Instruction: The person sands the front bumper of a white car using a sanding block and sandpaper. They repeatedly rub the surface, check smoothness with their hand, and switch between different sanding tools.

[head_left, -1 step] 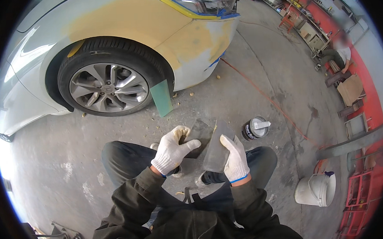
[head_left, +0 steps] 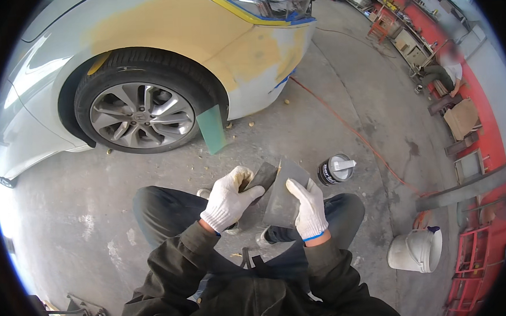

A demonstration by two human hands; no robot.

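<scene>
Turned to a narrower face than in the earlier frame, the dark piece (head_left: 261,179) in the left hand (head_left: 230,198) has shifted, and the grey plate (head_left: 283,196) in the right hand (head_left: 310,206) sits slightly further left. That suggests the two are being worked against each other at their edges; whether they touch, I cannot tell.

Largest around them is the pale car (head_left: 38,106), with a yellowish patch (head_left: 160,20) above the wheel (head_left: 142,115). To the right, well apart, stands a white bucket (head_left: 404,256). Nearer are a green sheet (head_left: 211,128) at the tyre and a dark can (head_left: 326,175) with a pale bar (head_left: 343,166) on top.

Both pieces are held over the floor (head_left: 297,127). The left thumb clamps the dark piece against partly hidden fingers; the right thumb presses the plate's face, the other fingers out of sight behind. Smallest, a yellowish fleck (head_left: 279,166) shows at the plate's upper edge.
</scene>
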